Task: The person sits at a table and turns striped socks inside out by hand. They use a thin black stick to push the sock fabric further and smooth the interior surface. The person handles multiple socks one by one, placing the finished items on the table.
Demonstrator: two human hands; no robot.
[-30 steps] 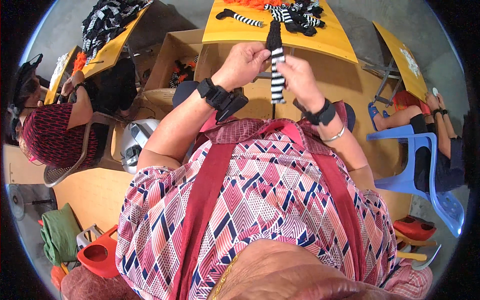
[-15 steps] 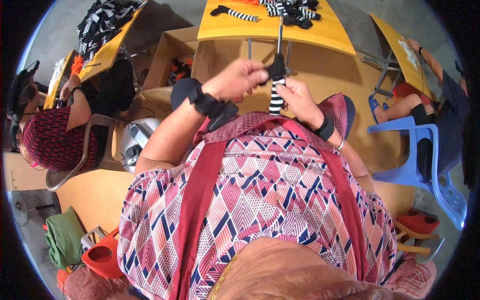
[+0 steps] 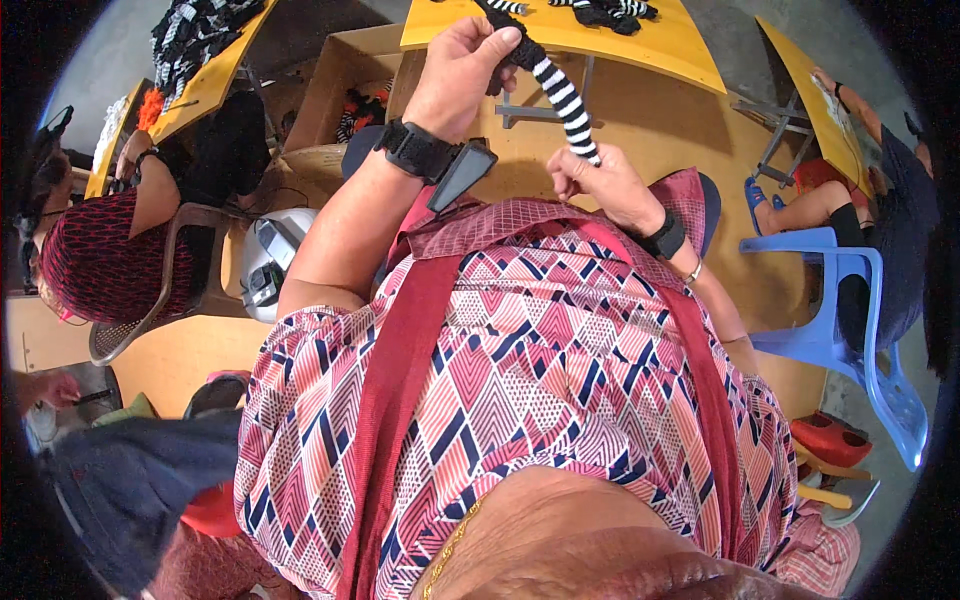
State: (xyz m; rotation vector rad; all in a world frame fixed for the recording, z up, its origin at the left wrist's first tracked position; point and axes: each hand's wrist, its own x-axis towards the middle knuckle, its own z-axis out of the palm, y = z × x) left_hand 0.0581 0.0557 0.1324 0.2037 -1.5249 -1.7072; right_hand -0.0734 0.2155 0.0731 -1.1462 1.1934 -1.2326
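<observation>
A black-and-white striped knitted tube with a black end stretches slantwise between my two hands, in front of my lap. My left hand is closed on the black part near the table's front edge, thumb on top. My right hand pinches the striped end lower down, its fingers curled. The tube is long and slightly bent. Whether anything is inside it does not show. Dark straps wrap both my wrists.
Ahead is a yellow table with more striped pieces. A cardboard box stands left of it. People work at either side; a blue chair is at right. Someone in dark clothing is at lower left.
The tube's black end has moved up and left with my left hand, tilting the tube. The metal rod seen at its top no longer shows. Someone dark-clothed has appeared at lower left.
</observation>
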